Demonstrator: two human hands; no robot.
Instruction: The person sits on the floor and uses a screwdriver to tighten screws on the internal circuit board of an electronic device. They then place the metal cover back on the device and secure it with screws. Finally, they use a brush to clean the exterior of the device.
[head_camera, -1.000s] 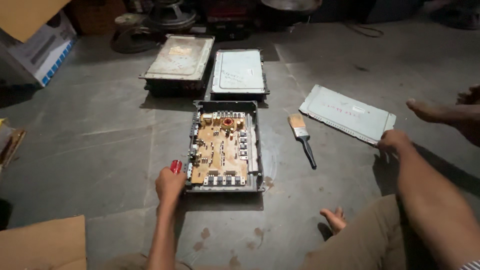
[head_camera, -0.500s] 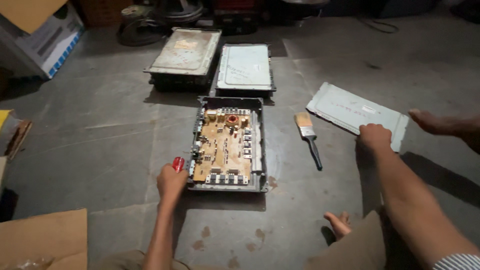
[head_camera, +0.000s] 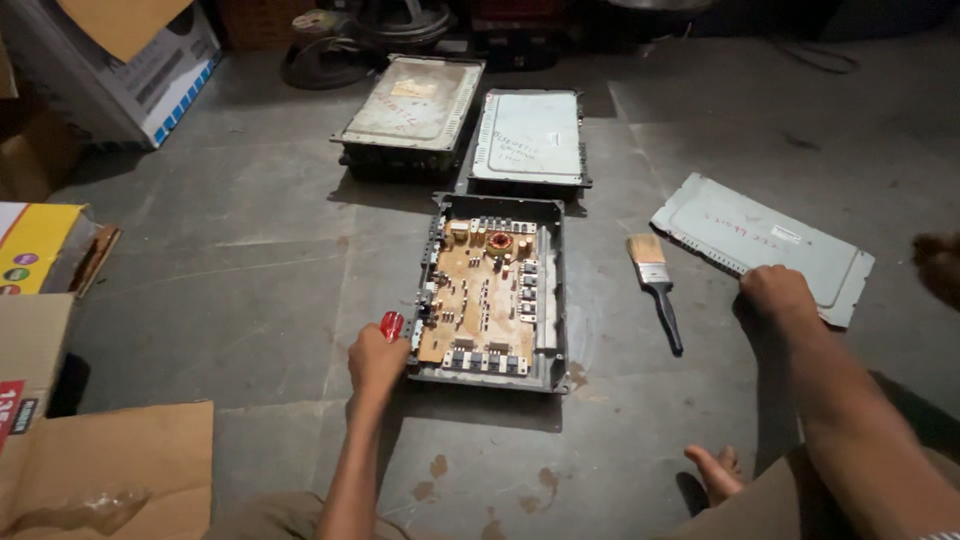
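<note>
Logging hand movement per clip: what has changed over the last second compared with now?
The right hand slid along the near edge of the loose grey cover panel toward the paintbrush, still resting on it; the panel seems unmoved. The left hand stayed gripping the red-handled tool at the open circuit-board case. The brush and two closed cases stayed put.

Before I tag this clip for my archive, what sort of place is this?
Probably an electronics repair workshop, working on a bare concrete floor: an opened unit with its circuit board exposed, two closed metal units behind it, a paintbrush, and cardboard boxes around.
</note>
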